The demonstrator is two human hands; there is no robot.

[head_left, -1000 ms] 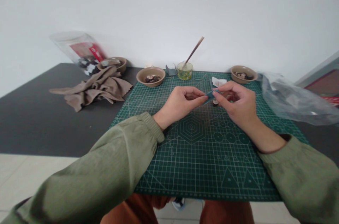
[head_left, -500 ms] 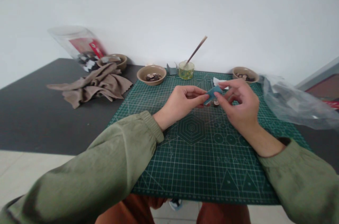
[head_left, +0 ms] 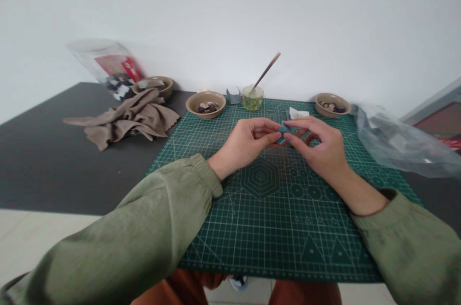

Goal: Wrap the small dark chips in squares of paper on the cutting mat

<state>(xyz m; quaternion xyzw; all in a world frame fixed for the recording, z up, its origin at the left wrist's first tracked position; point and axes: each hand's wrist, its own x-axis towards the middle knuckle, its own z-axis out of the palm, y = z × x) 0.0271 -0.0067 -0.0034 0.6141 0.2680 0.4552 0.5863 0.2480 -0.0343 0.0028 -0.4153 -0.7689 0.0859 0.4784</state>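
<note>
Above the green cutting mat (head_left: pixel 259 228), a small blue strip (head_left: pixel 284 130) is pinched between both my hands. My left hand (head_left: pixel 252 138) grips its left end between thumb and fingers, the other fingers curled behind. On its right end close the thumb and index finger of my right hand (head_left: pixel 319 144). The strip looks bent, and the fingers cover most of it. Whether something small lies inside the strip, I cannot tell. Just behind my right fingers lies a crumpled white piece (head_left: pixel 298 113) on the mat.
Bowls with brown-and-pale pieces stand at back centre-left (head_left: pixel 206 104) and back right (head_left: pixel 332 104). Between them are a folded grey sheet (head_left: pixel 234 97) and a yellow-green cup (head_left: pixel 252 98) with a brush (head_left: pixel 267 70). A brown cloth (head_left: pixel 133 120) lies left, a clear plastic bag (head_left: pixel 403 144) right.
My right hand has moved slightly left, closer to my left hand. The blue strip, flat and more exposed before, now appears bent and mostly covered by fingers.
</note>
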